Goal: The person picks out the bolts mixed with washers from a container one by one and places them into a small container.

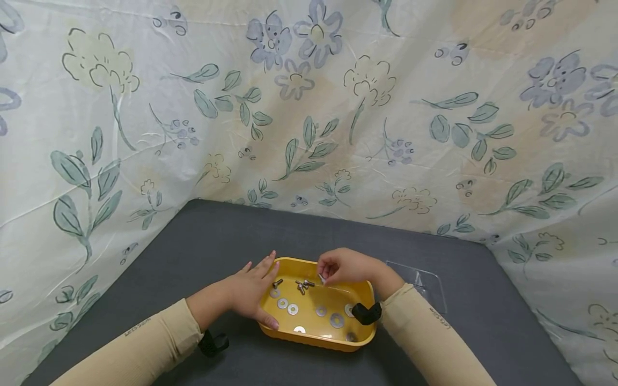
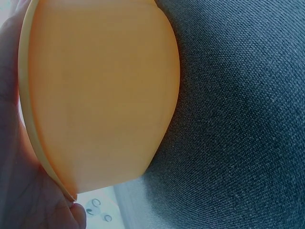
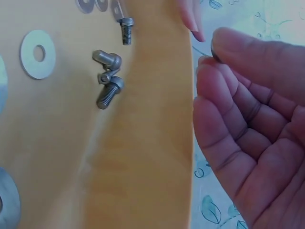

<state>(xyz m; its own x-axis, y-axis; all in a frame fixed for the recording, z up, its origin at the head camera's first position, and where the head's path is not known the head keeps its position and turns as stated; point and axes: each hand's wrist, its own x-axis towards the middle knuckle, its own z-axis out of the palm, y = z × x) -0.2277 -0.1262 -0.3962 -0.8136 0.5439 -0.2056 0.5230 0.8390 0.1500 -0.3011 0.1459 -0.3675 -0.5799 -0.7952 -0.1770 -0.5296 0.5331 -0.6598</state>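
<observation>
Holding washers (image 1: 292, 309), bolts (image 1: 303, 285): yellow tray (image 1: 338, 338)

yellow tray (image 1: 316, 344), steel bolts (image 1: 303, 285), flat washers (image 1: 336, 320)

small dark lettering runs along each beige sleeve, the left sleeve (image 1: 137, 327) and the right sleeve (image 1: 440, 317); it is too small to read surely, perhaps "let's slim". nothing else carries text.

Head view high above; wrist views close on shared yellow tray (image 1: 367, 292).
</observation>
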